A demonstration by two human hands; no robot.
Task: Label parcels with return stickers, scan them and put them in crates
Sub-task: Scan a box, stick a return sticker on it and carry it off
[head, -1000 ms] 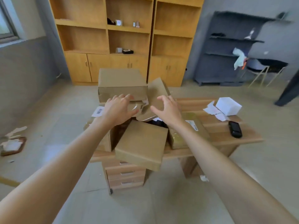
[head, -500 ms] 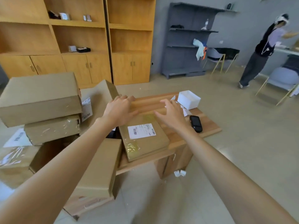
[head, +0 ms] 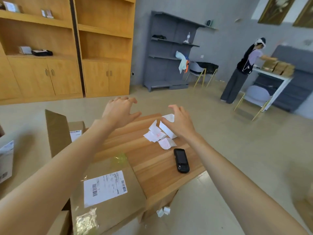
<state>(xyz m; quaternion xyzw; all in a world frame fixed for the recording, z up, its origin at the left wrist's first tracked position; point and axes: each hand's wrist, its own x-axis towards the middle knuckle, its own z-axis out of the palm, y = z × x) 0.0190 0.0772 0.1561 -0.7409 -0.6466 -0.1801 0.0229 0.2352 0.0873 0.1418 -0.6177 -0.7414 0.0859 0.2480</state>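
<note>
A brown parcel (head: 108, 192) with a white barcode label lies at the near end of the wooden table (head: 152, 160). Loose white return stickers (head: 158, 135) with red print lie beside a small white box (head: 166, 127) at the far end. A black handheld scanner (head: 181, 160) lies near the table's right edge. My left hand (head: 121, 111) hovers over the table's far left part, fingers spread, holding nothing. My right hand (head: 178, 122) hovers just above the white box, fingers loosely spread, empty.
More brown parcels (head: 67, 131) stand at the left, one with a barcode label. Paper scraps (head: 163, 211) lie on the floor under the table. Wooden cabinets (head: 67, 53) and a grey shelf (head: 169, 53) line the back wall. A person (head: 242, 72) stands at a white desk far right.
The view has swung right, away from the parcel pile. Both hands have moved from above the labelled parcel toward the table's far end, the right one now over the white box.
</note>
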